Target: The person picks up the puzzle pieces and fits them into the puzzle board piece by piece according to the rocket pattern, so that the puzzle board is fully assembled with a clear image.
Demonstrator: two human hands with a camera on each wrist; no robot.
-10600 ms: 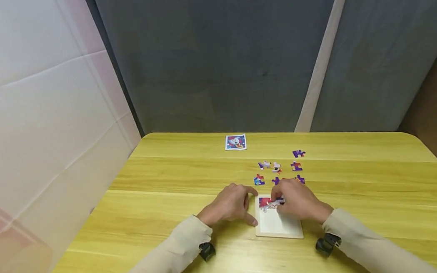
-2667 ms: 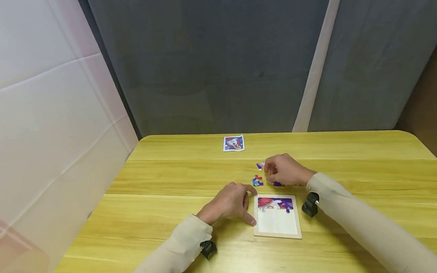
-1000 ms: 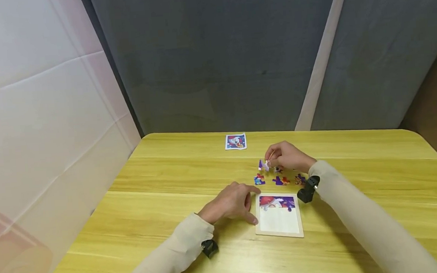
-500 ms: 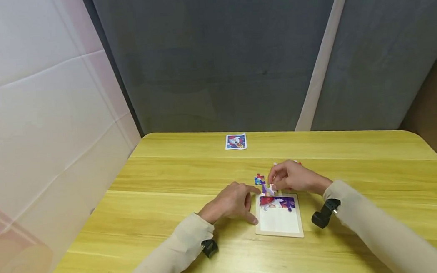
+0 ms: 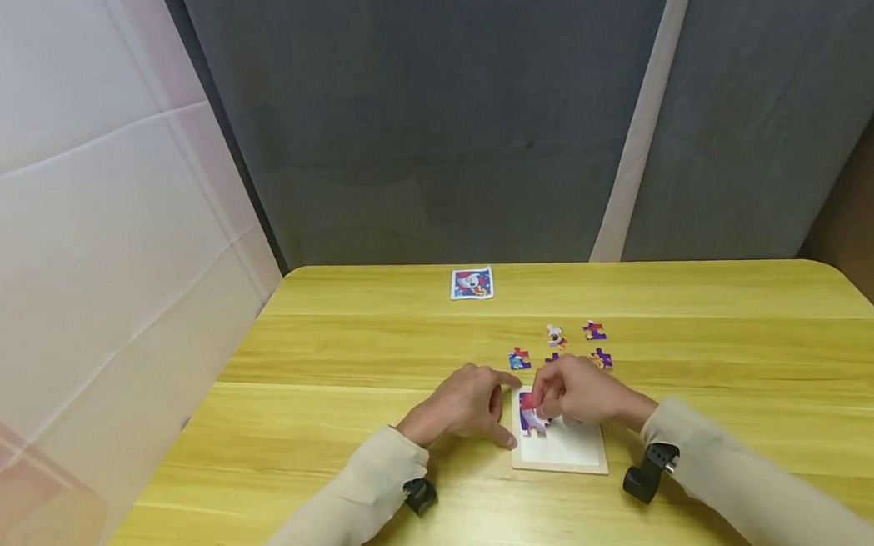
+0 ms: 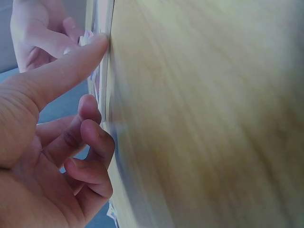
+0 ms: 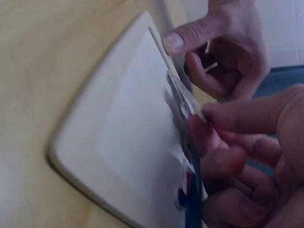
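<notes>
While left hand (image 5: 460,407) thumb braces the puzzle tray (image 5: 568,457) (partly filled), right hand (image 5: 574,394) fingers pinch a piece (image 5: 534,420).

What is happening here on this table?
A person is doing a small jigsaw. The right hand pinches a piece over the tray, below the finished top row. The left hand touches the tray's left edge. Loose pieces lie behind it, and a picture card lies farther back.
</notes>
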